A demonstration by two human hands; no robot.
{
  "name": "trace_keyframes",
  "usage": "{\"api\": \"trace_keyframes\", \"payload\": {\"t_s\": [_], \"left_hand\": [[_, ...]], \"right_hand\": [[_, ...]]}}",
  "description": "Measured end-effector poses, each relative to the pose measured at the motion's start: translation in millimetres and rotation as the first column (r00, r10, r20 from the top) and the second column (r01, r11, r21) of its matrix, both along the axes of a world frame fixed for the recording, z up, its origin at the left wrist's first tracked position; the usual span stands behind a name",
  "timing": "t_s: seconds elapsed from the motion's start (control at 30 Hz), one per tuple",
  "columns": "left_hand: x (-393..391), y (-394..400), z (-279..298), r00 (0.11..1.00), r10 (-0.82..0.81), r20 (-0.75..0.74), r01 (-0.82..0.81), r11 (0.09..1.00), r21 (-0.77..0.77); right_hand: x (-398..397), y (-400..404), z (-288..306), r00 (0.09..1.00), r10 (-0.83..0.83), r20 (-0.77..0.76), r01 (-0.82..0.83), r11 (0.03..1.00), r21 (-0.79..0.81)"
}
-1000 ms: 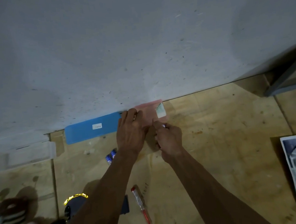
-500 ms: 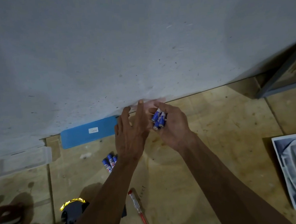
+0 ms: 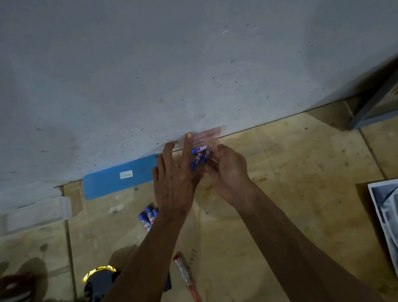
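The right hand [image 3: 229, 174] clutched blue batteries [image 3: 199, 157] at the floor's [image 3: 288, 168] far edge, long axes slanting toward the wall [image 3: 186, 57]; the left hand [image 3: 172, 183] had straight fingers.

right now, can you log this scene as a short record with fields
left hand: fingers straight, one fingertip on the pink case
right hand: grips a bunch of blue batteries
pink case: at the foot of the wall, beside the blue case
floor: loose batteries by the left wrist, red screwdriver nearer the camera
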State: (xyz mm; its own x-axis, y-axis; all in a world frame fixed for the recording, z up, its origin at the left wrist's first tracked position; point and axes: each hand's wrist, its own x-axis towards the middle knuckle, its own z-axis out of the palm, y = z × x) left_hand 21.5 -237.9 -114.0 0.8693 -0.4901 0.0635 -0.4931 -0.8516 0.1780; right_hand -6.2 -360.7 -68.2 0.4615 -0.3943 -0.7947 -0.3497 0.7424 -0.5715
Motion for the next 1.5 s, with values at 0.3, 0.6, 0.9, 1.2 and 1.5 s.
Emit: {"api": "trace_keyframes", "payload": {"t_s": [0.3,0.6,0.9,1.2,1.5], "left_hand": [[-1.4,0.8,-1.2,0.999,-0.007,0.031,0.005,0.999,0.045],[-5.7,0.8,-10.8,0.988,-0.072,0.138,0.061,0.995,0.083],[-3.2,9.6,-9.5,0.969,-0.158,0.189,0.152,0.987,0.044],[-1.7,6.7,-1.7,0.985,-0.159,0.069,0.152,0.983,0.103],[-8.8,4.0,21.2,0.982,-0.101,-0.160,0.128,0.977,0.169]], "right_hand": [[-35.7,-30.7,6.1,0.873,0.425,-0.239,-0.317,0.123,-0.940],[-40.8,-52.8,-27.2,0.640,0.576,-0.508,-0.326,-0.396,-0.859],[-46.1,-49.5,-43.0,0.610,0.563,-0.557,-0.318,-0.470,-0.823],[-46.0,-40.3,-44.2,0.576,0.506,-0.641,-0.426,-0.484,-0.765],[-45.6,-22.1,-17.5,0.415,0.399,-0.818,-0.666,-0.479,-0.572]]}}
